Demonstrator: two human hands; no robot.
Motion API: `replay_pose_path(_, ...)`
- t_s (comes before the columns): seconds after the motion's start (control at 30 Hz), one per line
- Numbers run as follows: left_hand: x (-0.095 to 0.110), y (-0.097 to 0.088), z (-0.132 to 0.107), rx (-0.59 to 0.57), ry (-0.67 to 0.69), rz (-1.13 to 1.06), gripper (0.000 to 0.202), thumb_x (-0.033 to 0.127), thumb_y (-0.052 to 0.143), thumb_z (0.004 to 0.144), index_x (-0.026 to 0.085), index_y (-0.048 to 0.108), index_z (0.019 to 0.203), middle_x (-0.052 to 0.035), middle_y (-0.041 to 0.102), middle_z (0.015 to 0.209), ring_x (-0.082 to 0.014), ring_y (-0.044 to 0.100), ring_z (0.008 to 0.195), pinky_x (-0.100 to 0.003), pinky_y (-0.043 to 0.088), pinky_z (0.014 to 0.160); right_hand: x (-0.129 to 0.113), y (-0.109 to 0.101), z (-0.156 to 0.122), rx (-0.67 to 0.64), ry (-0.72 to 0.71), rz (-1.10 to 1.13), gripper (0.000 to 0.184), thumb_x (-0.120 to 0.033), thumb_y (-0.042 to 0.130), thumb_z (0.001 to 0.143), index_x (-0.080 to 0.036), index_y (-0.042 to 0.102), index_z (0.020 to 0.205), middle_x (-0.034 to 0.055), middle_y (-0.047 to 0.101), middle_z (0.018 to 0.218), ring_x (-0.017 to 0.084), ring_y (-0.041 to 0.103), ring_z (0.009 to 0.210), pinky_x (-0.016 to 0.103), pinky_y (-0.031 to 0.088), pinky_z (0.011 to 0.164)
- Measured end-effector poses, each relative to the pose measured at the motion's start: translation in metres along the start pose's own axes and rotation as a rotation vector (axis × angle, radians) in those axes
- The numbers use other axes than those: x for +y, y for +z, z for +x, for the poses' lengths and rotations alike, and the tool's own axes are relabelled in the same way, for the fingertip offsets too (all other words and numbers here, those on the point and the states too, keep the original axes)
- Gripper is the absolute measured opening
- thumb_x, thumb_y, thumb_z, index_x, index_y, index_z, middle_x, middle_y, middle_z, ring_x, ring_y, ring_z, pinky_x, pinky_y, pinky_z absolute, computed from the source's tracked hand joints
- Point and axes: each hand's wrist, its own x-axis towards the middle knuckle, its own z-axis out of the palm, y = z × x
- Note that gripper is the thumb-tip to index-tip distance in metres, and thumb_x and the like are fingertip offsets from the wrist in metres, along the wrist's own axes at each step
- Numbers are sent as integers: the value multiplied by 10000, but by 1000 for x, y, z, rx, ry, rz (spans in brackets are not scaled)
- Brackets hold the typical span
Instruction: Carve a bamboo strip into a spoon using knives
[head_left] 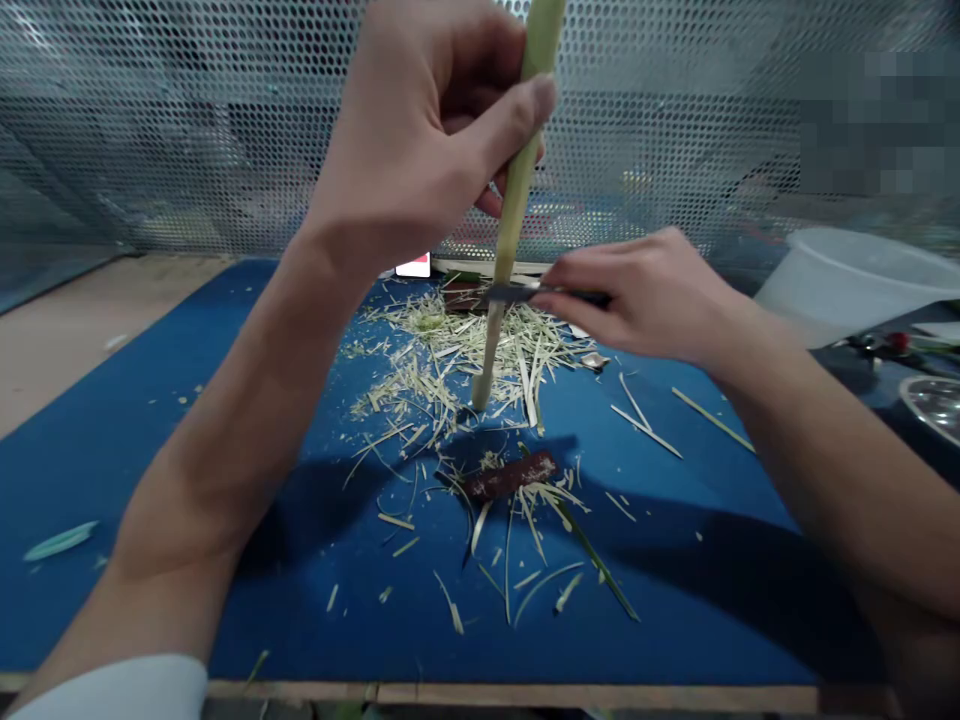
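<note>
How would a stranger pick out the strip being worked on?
Start with the big blue mat, then look above it to the person's left hand. It holds the strip, yellowish green above and paler at its lower end, with a dark tool against it. Unlike the thin slivers scattered below, it is much thicker and held in hand.

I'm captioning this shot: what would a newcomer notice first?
A pale green stick is held nearly upright near the centre by the left hand, while the right hand holds a dark knife across it. Around its lower end, pale shavings litter a blue mat. A whitish bucket stands at the right.
</note>
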Motion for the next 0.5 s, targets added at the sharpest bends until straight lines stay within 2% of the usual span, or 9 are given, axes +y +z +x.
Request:
replay_pose_path(0.1,2,0,0,5,-18,10,296,301,572,918,17,650,946,-8,640,772,-104,718,725,-192,623,557,-5,2,0,-52,-41,15,330,-415,405,970,-242,686,961,33,729,873,168,639,717,304,360,574)
replay_pose_path(0.2,6,1,1,3,-22,67,340,357,571,903,26,643,926,17,629,757,-93,717,711,-186,612,548,-8,-1,1,63,21,-23,346,-415,416,967,-205,690,965,57,720,830,173,631,708,303,366,582)
replay_pose_path(0.27,7,1,2,6,-17,90,373,380,569,897,14,638,914,24,614,735,-83,707,684,-180,603,550,-8,-5,1,90,47,-47,358,-429,412,967,-201,688,964,58,710,802,176,629,704,301,368,583)
replay_pose_path(0.5,5,1,1,-6,0,6,295,296,549,933,23,656,955,-10,653,785,-100,717,695,-192,624,553,-5,-12,1,19,33,-38,348,-463,389,959,-265,676,965,32,695,761,181,626,664,310,385,571)
